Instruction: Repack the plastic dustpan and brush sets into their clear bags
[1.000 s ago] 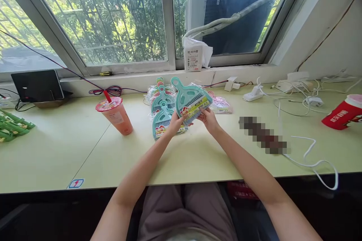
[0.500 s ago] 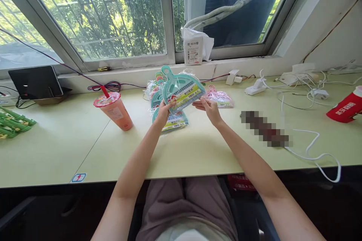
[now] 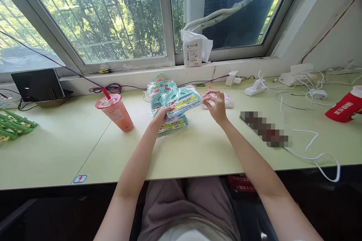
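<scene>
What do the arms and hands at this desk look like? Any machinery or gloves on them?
They're a person's: the left hand and right hand are ungloved, with no cables or machinery on them. No sleeves show on the forearms, and no watch or bracelet is visible. Any rings are too small to tell.

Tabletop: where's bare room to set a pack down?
Free: front strip between the forearms, nearer than the overlapping packs; left area between the drink cup and green bundle. Crowded: back centre, with packs and left hand; right side, white cables.
</scene>
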Demonstrator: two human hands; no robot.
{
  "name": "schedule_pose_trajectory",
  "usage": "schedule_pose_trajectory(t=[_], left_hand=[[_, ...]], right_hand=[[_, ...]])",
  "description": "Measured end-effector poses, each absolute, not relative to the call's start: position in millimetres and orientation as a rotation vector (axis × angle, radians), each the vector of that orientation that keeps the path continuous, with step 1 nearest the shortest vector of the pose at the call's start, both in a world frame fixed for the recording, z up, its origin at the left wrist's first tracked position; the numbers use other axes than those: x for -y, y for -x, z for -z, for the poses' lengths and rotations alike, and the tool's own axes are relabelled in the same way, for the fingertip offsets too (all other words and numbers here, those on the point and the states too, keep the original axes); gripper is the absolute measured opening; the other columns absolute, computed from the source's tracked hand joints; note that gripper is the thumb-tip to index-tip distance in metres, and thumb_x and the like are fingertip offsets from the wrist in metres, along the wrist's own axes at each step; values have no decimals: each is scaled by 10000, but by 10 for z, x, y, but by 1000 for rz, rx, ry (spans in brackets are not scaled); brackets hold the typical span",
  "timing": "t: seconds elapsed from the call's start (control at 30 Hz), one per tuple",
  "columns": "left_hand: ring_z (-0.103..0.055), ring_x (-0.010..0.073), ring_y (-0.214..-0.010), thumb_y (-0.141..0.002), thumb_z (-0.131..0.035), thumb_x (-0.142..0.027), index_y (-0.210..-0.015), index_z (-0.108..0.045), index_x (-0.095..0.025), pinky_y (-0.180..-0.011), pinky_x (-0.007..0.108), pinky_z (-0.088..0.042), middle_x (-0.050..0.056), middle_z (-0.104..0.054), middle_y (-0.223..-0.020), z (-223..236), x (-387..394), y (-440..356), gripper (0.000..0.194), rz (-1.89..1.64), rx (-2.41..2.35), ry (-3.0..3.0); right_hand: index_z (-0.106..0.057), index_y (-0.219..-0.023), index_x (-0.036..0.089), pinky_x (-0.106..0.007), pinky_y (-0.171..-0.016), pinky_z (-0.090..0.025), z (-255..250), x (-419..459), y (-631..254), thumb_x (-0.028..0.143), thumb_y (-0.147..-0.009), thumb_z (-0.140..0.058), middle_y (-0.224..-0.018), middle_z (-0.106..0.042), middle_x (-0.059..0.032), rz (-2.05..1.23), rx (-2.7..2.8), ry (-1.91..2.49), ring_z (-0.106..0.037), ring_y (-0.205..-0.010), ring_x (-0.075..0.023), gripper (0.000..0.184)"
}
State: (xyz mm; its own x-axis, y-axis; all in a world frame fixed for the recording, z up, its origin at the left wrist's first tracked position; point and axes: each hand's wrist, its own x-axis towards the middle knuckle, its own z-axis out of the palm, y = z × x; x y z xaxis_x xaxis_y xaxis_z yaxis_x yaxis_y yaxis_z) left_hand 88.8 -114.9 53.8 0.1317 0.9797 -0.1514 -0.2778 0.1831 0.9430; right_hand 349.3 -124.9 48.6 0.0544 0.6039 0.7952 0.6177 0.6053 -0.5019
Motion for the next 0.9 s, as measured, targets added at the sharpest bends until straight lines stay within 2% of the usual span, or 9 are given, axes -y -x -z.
schedule_pose_trajectory(t=[0.13,0.23,0.4,0.47,0.6,0.67,0.73,0.8,0.9], left_hand=[[-671,183,-570,-698,-752,-261,-937,-501,-176,-464,275,-509,60,-679,-829,-522,1200,-924,357,-864,-962,-1090],[-677,177,-588,-705,-771,-330,-987,-494,-187,-468,263,-507,62,-681,-884,-480,1232,-992,420,-809,-899,-1163],[-652,145,-580,-691,-778,-330,-1079,-509,-202,-484,263,-528,49,-677,-932,-447,1274,-1102,489,-877,-877,-1210],[-656,151,-604,-695,-770,-347,-1133,-499,-208,-478,262,-525,61,-676,-977,-457,1288,-1112,533,-889,-883,-1224],[-663,159,-638,-716,-746,-366,-1243,-453,-215,-467,255,-514,95,-660,-1103,-477,1287,-1066,622,-887,-899,-1285],[-658,156,-635,-729,-735,-382,-1285,-433,-210,-462,254,-509,111,-648,-1147,-482,1280,-1039,655,-869,-913,-1314],[-665,161,-670,-754,-712,-424,-1331,-411,-216,-478,252,-517,120,-632,-1189,-490,1287,-1033,683,-867,-928,-1336],[-682,185,-770,-795,-657,-495,-1405,-351,-243,-543,268,-551,126,-605,-1249,-502,1313,-1058,728,-887,-912,-1345],[-666,256,-1001,-788,-642,-548,-1520,-131,-296,-728,366,-595,152,-487,-1407,-503,1359,-1135,928,-949,-849,-1389]], right_hand=[[-662,-776,239,-467,-1025,-384,-445,1192,-3506,390,-852,-609,-1046,-590,-50,-198,1473,986,-533,-1090,-243,178],[-635,-760,226,-439,-1025,-390,-398,1170,-3498,400,-849,-598,-1011,-583,-51,-239,1391,989,-544,-1064,-230,200],[-624,-809,230,-370,-932,-465,-354,1185,-3459,409,-867,-562,-1114,-560,-73,-260,1331,1010,-551,-1072,-213,198],[-619,-918,251,-357,-926,-475,-330,1181,-3439,397,-865,-567,-1164,-571,-70,-337,1321,996,-544,-1104,-205,164],[-567,-1155,279,-383,-897,-530,-264,1118,-3427,401,-805,-634,-1151,-635,-38,-767,1232,959,-606,-1045,-199,376],[-609,-1109,235,-400,-786,-589,-239,1082,-3434,421,-787,-636,-1049,-674,-41,-1035,1211,947,-653,-902,-204,372],[-642,-1047,197,-402,-697,-615,-223,1057,-3440,422,-777,-629,-956,-691,-45,-1150,1192,939,-664,-802,-204,352],[-648,-1044,187,-396,-671,-622,-212,1043,-3443,410,-771,-617,-923,-697,-42,-1121,1145,948,-667,-774,-202,354],[-644,-1094,192,-398,-677,-624,-188,1028,-3445,407,-765,-592,-958,-705,-45,-1046,1066,976,-674,-803,-214,396]])
